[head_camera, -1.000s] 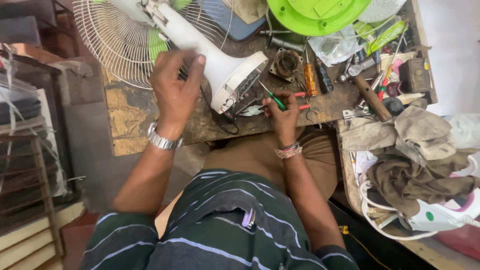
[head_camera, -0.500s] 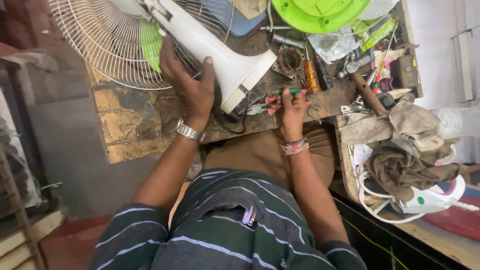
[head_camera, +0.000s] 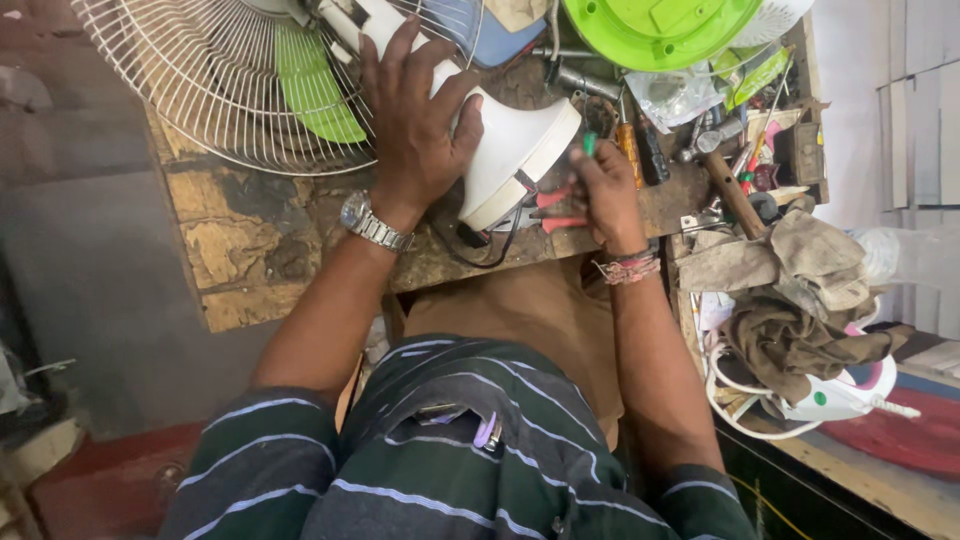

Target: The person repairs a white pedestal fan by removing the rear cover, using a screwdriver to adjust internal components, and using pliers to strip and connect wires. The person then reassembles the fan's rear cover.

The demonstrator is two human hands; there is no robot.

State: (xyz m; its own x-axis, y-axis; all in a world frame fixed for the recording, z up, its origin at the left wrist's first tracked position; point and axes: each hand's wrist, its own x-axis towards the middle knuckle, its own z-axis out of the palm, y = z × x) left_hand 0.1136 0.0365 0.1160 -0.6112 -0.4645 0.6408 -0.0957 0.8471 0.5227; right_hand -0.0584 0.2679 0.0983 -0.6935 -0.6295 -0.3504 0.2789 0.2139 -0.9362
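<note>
Left hand (head_camera: 415,130): palm down, fingers spread and clamped over the white fan housing (head_camera: 500,150), which lies on its side on the bench (head_camera: 250,240); a metal watch (head_camera: 372,222) sits on the wrist. Right hand (head_camera: 600,190): fingers closed together on a green-handled screwdriver (head_camera: 589,144), whose handle tip shows above the knuckles; its blade is hidden, so contact with the housing cannot be told. Thread bands (head_camera: 628,268) circle this wrist.

At 6 o'clock of the housing, its open end shows black wires (head_camera: 490,240) looping out onto the bench edge. Just beside the right hand, at its 9 o'clock, lie red-handled pliers (head_camera: 556,210).

At 10 o'clock of the left hand, the wire fan guard (head_camera: 200,90) overhangs the bench, a green blade (head_camera: 315,85) visible behind its mesh. At 12 o'clock of the right hand lies a green round cover (head_camera: 660,25); below it, an orange-handled screwdriver (head_camera: 630,150) and loose small tools, too cluttered to separate.

At 3 o'clock of the right hand, a wooden-handled hammer (head_camera: 730,190) lies tilted, near a heap of brown rags (head_camera: 790,290). At 5 o'clock, under the rags, a white iron (head_camera: 840,395) with a white cord (head_camera: 735,400).

The person wears a dark green striped shirt (head_camera: 450,450), at the bottom of the view.
</note>
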